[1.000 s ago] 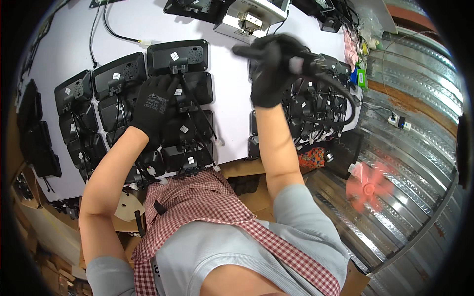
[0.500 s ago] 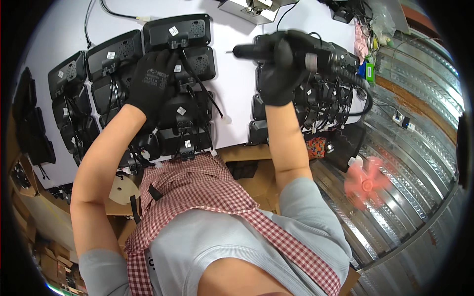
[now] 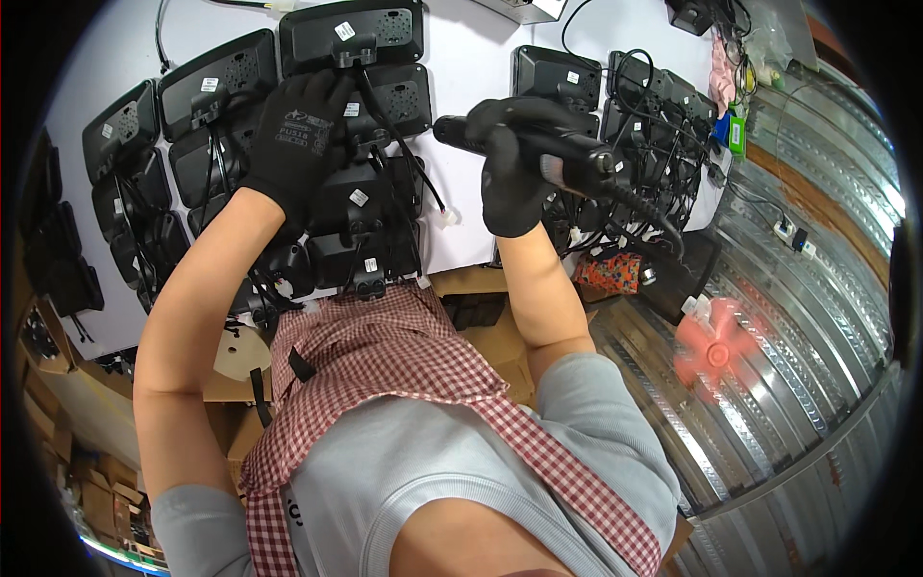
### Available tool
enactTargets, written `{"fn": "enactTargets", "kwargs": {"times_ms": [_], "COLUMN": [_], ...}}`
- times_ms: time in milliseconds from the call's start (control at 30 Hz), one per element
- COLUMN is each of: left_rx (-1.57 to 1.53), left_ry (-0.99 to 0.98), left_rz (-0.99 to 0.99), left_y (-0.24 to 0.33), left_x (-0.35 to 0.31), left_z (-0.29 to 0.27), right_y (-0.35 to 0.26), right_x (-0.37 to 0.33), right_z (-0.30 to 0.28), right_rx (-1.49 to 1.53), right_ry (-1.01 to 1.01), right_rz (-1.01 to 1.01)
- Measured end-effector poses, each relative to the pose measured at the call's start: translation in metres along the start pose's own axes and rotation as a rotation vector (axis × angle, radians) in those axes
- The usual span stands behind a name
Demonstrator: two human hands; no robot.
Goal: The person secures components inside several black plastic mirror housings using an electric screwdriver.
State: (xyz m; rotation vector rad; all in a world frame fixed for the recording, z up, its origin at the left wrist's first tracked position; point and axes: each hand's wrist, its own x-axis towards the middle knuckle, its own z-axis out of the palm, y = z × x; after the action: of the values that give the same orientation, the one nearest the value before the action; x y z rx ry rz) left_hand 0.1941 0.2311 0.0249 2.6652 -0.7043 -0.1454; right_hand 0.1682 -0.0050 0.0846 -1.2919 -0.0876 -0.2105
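My right hand (image 3: 514, 178), in a black glove, is closed round a black corded electric screwdriver (image 3: 567, 162). The driver's front end points left, above the bare strip of table between two groups of units. My left hand (image 3: 296, 139), gloved alike, lies over the left half of a black plastic device housing (image 3: 399, 101). Its fingers bend over the housing near the bracket, and the thumb is mostly hidden. Just beyond sits another black housing (image 3: 389, 34) with a white label, a speaker grille and a bracket. A black cable (image 3: 409, 163) with a white connector trails beside the left hand.
Rows of similar housings (image 3: 216, 72) fill the white table (image 3: 457, 245) on the left; more (image 3: 558, 77), with tangled cables, lie at the right. A metal box (image 3: 519, 8) stands at the far edge. A red fan (image 3: 716, 351) is at the right, cardboard boxes (image 3: 490, 346) below the table.
My right hand has come nearer and slightly left with the screwdriver, uncovering housings on the right. My left hand stays on the same housing. The view has shifted a little.
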Motion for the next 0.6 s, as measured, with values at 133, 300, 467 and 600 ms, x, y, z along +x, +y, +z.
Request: {"fn": "enactTargets", "kwargs": {"times_ms": [133,300,467,600], "left_rx": [-0.005,0.033,0.042,0.050], "left_ry": [-0.009,-0.040,0.015,-0.042], "left_rz": [0.004,-0.043,-0.045,-0.050], "left_y": [0.002,0.005,0.005,0.009], "left_x": [0.003,0.005,-0.002,0.000], "left_z": [-0.004,-0.008,-0.002,-0.011], "right_y": [0.017,0.011,0.004,-0.023], "right_x": [-0.007,-0.008,0.026,0.110], "right_z": [0.004,0.010,-0.005,-0.009], "right_rx": [-0.280,-0.496,-0.056,-0.406], "right_ry": [-0.047,-0.249,-0.050,0.213], "right_rz": [-0.039,-0.117,0.180,-0.419]}}
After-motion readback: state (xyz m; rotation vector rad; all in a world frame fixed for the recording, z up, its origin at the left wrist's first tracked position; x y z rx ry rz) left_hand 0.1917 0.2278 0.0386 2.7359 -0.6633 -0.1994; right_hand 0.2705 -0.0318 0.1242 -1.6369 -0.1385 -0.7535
